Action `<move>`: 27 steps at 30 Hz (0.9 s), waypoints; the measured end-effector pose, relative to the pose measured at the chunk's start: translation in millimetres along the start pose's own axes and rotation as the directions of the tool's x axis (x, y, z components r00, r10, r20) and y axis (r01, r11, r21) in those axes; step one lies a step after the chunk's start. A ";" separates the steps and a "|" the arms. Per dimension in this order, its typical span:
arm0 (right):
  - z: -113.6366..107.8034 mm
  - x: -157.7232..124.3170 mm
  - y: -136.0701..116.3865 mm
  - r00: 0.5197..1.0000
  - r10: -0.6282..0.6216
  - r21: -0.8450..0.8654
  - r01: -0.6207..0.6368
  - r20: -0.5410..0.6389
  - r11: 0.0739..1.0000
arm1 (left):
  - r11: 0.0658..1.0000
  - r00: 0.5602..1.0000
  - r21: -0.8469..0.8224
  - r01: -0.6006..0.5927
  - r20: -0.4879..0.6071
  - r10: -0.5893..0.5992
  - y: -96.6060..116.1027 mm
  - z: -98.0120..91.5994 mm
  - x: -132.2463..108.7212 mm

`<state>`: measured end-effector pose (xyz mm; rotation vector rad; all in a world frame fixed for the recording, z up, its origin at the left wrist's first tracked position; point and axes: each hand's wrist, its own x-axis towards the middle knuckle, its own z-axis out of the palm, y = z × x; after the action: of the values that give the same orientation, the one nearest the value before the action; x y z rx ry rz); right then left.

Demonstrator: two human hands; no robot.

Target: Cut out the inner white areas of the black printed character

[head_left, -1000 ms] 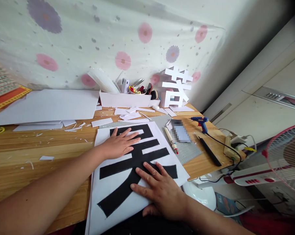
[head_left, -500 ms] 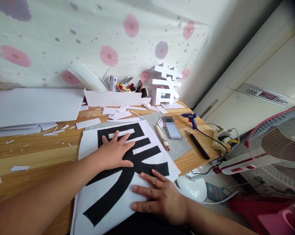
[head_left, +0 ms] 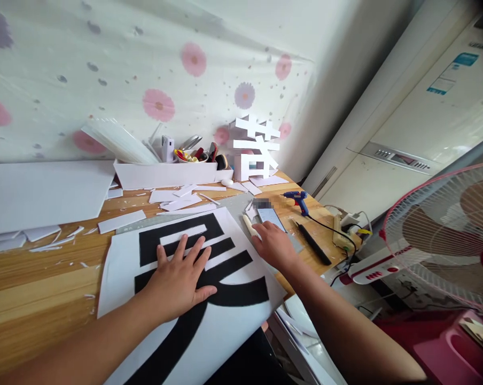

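Note:
A large white sheet [head_left: 241, 331] with a bold black character [head_left: 237, 291] lies at the table's near edge. Spread flat on its upper left part is my left hand [head_left: 181, 283], fingers apart, pressing the paper. My right hand [head_left: 275, 246] is past the sheet's right edge, with its fingers bent down at the pale pen [head_left: 248, 224] beside the phone [head_left: 270, 216]. The lower end of the pen is hidden by the fingers, and a firm grip cannot be made out. A grey cutting mat [head_left: 236, 204] shows beneath.
A blue glue gun [head_left: 298, 200] and a black cutter [head_left: 313, 243] lie at right, near a power strip [head_left: 342, 235]. A fan [head_left: 445, 224] stands beyond. Behind are paper scraps [head_left: 181, 200], a white tool box [head_left: 165, 175], a white standing character [head_left: 255, 144] and foam boards [head_left: 45, 192].
My right hand has left the lower part of the sheet and moved up and right to the pen by the phone. My left hand stays on the sheet. The view has shifted right.

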<state>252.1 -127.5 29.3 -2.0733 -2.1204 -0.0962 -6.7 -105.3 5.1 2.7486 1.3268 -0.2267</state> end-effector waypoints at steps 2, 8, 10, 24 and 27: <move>-0.1 14.7 -9.6 0.988 0.062 -0.114 -0.047 0.138 0.992 | 1.000 1.000 0.002 -0.001 -0.007 0.001 -0.2 0.5 0.3; 8.1 35.1 -13.8 0.981 0.015 -0.065 -0.003 0.194 0.998 | 1.000 1.000 -0.003 -0.001 -0.020 0.001 -1.6 4.2 1.0; 2.6 44.9 2.6 0.995 -0.012 0.157 -0.003 0.099 0.988 | 1.000 1.000 -0.012 -0.003 -0.022 0.003 -1.9 4.5 1.0; 7.6 87.8 103.2 0.440 0.803 0.847 0.511 -0.403 0.145 | 0.999 1.000 0.051 -0.005 -0.020 0.006 -3.0 9.9 3.2; 22.3 86.7 105.6 0.408 0.806 0.856 0.468 -0.428 0.218 | 0.998 0.999 0.057 -0.002 -0.033 0.004 -3.3 11.5 4.1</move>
<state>354.2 -35.3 14.1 -0.9198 -0.5980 0.1308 -7.9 -101.7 -7.0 2.8127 1.3450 -0.2225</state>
